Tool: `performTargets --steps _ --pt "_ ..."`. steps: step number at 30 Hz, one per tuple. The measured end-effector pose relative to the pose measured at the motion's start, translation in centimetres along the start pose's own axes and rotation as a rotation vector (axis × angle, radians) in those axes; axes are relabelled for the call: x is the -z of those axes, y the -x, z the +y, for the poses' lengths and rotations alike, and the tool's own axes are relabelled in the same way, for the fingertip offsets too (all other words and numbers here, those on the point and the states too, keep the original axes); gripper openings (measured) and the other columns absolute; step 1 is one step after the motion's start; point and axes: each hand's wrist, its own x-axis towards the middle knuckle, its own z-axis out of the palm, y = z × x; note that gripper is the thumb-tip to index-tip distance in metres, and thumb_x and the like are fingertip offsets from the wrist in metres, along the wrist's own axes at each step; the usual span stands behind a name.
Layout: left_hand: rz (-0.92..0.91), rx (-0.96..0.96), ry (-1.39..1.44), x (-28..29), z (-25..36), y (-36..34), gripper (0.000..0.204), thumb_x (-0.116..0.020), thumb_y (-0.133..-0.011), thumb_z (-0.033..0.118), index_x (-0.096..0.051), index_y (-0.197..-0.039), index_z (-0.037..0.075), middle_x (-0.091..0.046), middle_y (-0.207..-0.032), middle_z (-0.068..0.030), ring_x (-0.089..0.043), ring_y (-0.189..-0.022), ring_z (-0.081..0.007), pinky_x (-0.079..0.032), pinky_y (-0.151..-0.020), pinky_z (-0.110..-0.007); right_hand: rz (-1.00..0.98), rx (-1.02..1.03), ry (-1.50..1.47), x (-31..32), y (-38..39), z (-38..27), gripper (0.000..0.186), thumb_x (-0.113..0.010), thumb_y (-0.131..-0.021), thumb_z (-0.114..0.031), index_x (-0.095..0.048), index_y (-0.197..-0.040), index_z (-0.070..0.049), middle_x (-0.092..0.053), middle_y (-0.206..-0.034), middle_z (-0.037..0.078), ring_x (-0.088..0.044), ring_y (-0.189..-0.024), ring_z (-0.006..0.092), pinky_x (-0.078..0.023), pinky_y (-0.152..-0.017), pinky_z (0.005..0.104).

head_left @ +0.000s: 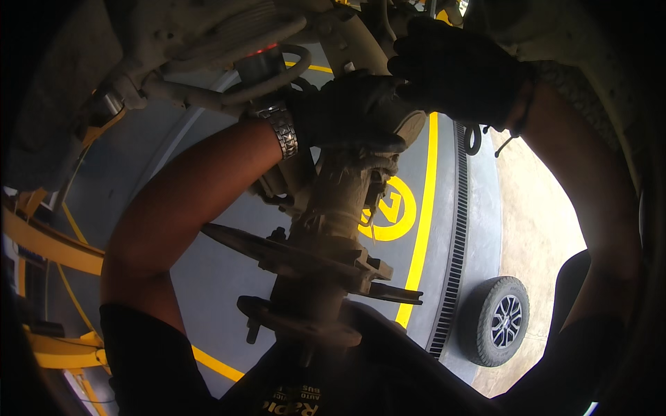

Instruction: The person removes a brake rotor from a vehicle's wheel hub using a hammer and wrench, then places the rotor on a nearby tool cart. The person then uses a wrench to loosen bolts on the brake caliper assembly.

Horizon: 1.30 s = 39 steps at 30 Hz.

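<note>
A dirty brown axle housing (pixel 340 187) runs down the middle toward me, ending in a wheel flange (pixel 298 324) with studs. Behind the flange sits a thin, dusty plate (pixel 253 243). My left hand (pixel 350 107), in a black glove, wraps over the upper part of the housing, its thumb lying along the metal beside a rounded end (pixel 411 126). Higher and to the right, my right hand (pixel 458 69), also gloved in black, has its fingers curled close to the left hand. Deep shadow hides what those fingers hold.
Dusty underbody parts and a curved pipe (pixel 267 87) crowd the top. A yellow lift frame (pixel 59 239) stands at left. Below lie a grey floor with yellow lines (pixel 420 249), a drain grate (pixel 454 256) and a detached wheel (pixel 503 321) at right.
</note>
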Motion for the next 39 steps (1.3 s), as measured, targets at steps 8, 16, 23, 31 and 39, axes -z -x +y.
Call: performTargets --steps 8,16,23,31,39 --pt "-0.04 0.0 0.165 0.6 0.5 0.0 0.054 -0.069 -0.08 0.048 -0.054 -0.106 0.003 -0.055 -0.099 -0.0138 -0.057 -0.09 -0.0287 -0.049 -0.079 -0.041 0.053 0.138 0.13 1.9 -1.0 -0.6 0.016 -0.062 -0.087 -0.019 -0.066 -0.096 -0.007 -0.064 -0.098 0.007 -0.06 -0.096 0.0254 -0.05 -0.085 0.0347" --pt "0.012 -0.062 0.124 -0.6 -0.1 -0.1 0.031 -0.066 -0.084 0.028 -0.06 -0.105 0.006 -0.068 -0.093 -0.0126 -0.068 -0.084 -0.0247 -0.055 -0.073 -0.039 0.04 0.206 0.08 2.6 -1.0 -1.3 0.011 -0.066 -0.075 -0.013 -0.068 -0.086 -0.013 -0.065 -0.088 0.003 -0.063 -0.086 0.0213 -0.051 -0.079 0.0336" --pt "-0.065 -0.099 0.079 1.8 1.3 -1.0 0.041 -0.066 -0.081 0.035 -0.059 -0.109 0.007 -0.064 -0.096 -0.0159 -0.063 -0.092 -0.0299 -0.049 -0.084 -0.041 0.138 0.08 -0.118 4.3 -0.6 -1.8 0.008 -0.061 -0.079 -0.016 -0.062 -0.08 -0.008 -0.063 -0.086 0.007 -0.061 -0.085 0.0225 -0.05 -0.075 0.0337" --pt "0.069 0.042 -0.082 1.4 1.9 0.8 0.054 -0.065 -0.078 0.049 -0.057 -0.116 0.012 -0.061 -0.11 -0.0138 -0.06 -0.1 -0.0317 -0.045 -0.09 -0.047 0.068 0.054 -0.2 2.4 -1.0 -1.5 0.007 -0.064 -0.079 -0.02 -0.067 -0.085 -0.017 -0.066 -0.09 0.001 -0.061 -0.089 0.0237 -0.048 -0.084 0.0385" --pt "-0.112 0.128 -0.019 1.7 1.6 0.3 0.079 -0.067 -0.073 0.06 -0.048 -0.127 0.006 -0.051 -0.122 -0.0248 -0.048 -0.118 -0.0402 -0.041 -0.097 -0.051 0.088 0.127 -0.08 3.3 -1.4 -1.6 0.009 -0.062 -0.081 -0.022 -0.066 -0.081 -0.014 -0.062 -0.081 0.003 -0.059 -0.081 0.0224 -0.047 -0.076 0.0359"
